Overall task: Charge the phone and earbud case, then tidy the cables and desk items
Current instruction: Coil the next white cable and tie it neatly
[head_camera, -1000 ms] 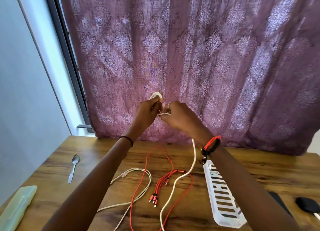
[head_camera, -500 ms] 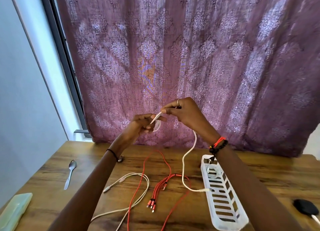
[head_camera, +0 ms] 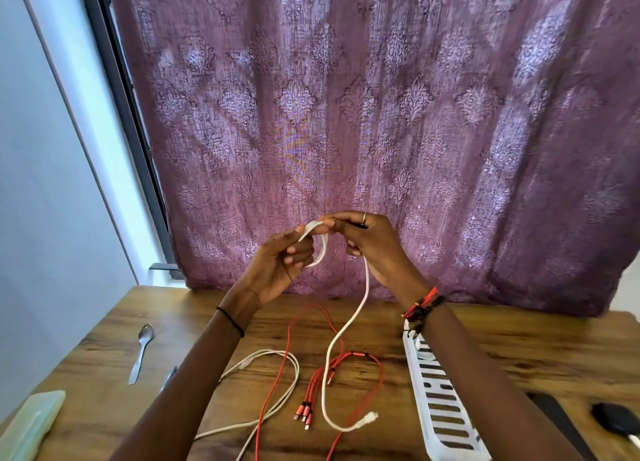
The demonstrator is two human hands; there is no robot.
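Coiling the thick white cable [head_camera: 324, 384], my left hand [head_camera: 273, 270] grips its loop, right hand [head_camera: 377, 249] pinches it; I'd wind the slack next.

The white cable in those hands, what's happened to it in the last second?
The right hand has wound more of the white cable into the loop held by the left hand, so the loose tail has shortened and its plug now lies on the table. Both hands still grip it; the red cable, spoon and white tray have not moved.
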